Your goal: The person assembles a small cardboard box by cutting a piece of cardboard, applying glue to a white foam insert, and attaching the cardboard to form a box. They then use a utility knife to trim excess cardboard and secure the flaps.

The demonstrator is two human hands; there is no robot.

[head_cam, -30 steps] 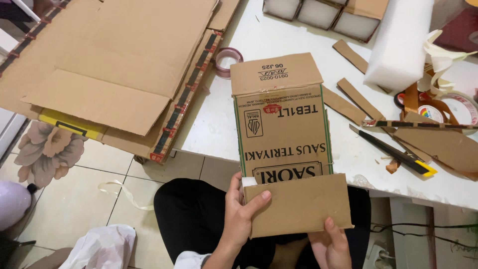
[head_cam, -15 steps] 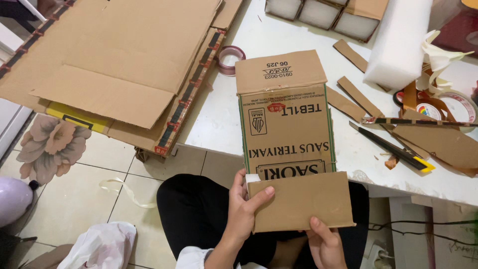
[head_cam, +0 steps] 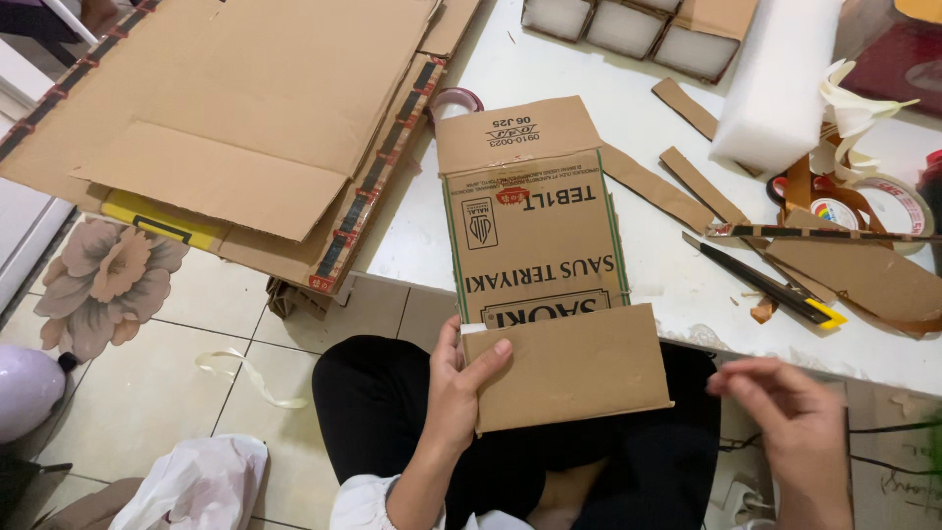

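Right hand point(head_cam: 790, 422) has let go, empty; left hand point(head_cam: 461, 388) alone grips one cardboard piece point(head_cam: 545, 265).

Cardboard panel point(head_cam: 538, 236) overhangs the table point(head_cam: 589, 69) edge; cutter point(head_cam: 775, 285) and tape roll point(head_cam: 888, 201) to its right — flattened boxes point(head_cam: 235, 128) left; foam block point(head_cam: 780, 79) behind.
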